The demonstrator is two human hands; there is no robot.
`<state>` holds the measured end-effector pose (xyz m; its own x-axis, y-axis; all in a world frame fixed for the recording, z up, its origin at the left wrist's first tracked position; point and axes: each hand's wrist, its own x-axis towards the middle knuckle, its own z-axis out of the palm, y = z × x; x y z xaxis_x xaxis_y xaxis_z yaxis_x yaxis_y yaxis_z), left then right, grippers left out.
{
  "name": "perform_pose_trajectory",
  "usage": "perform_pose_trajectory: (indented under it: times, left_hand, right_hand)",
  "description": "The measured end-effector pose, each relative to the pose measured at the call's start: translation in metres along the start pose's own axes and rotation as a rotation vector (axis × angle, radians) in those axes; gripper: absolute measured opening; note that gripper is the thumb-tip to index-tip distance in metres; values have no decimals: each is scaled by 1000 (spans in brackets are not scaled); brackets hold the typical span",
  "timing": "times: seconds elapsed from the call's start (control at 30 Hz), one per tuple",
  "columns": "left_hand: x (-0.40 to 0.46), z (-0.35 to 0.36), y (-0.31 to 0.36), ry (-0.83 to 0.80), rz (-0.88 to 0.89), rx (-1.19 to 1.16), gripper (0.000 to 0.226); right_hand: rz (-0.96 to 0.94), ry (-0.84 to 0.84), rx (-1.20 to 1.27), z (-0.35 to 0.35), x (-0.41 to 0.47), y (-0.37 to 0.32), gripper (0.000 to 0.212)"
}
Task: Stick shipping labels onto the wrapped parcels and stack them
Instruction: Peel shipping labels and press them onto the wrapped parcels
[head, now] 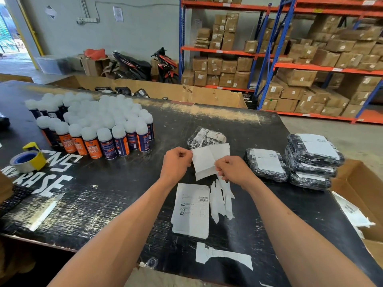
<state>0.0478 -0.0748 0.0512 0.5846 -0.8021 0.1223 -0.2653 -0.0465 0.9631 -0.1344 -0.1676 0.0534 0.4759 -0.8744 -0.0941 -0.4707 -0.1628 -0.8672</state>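
Mid-peel: left hand and right hand pinching label, backing probably separating; next, pressing onto unlabelled parcel just behind label.

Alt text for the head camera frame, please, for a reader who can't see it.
Two bare hands, left hand and right hand, hold a white label above a black table, seemingly peeling its backing. Ahead lies an unlabelled wrapped parcel; labelled parcels sit stacked on the right, spray cans on the left.
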Motion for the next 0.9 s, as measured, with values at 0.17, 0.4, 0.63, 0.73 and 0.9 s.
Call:
perform_pose_trajectory:
  times: [0.17, 0.4, 0.63, 0.73, 0.9]
  left_hand:
    - [11, -4, 10, 118, -92, -87, 14]
    - [25, -4, 15, 290, -196, -45, 21]
    - [40, -23, 9, 405, -241, 35, 24]
    - [45, -34, 8, 491, -305, 43, 32]
    - [41, -45, 14, 603, -300, 52, 36]
  right_hand:
    - [45, 28, -15, -16, 1, 5, 28]
    - [97, 97, -152, -34, -8, 11, 28]
    - [166, 150, -211, -51, -15, 28, 32]
    - [201, 170, -158, -57, -18, 33, 32]
    - [239, 198, -143, -58, -22, 34, 33]
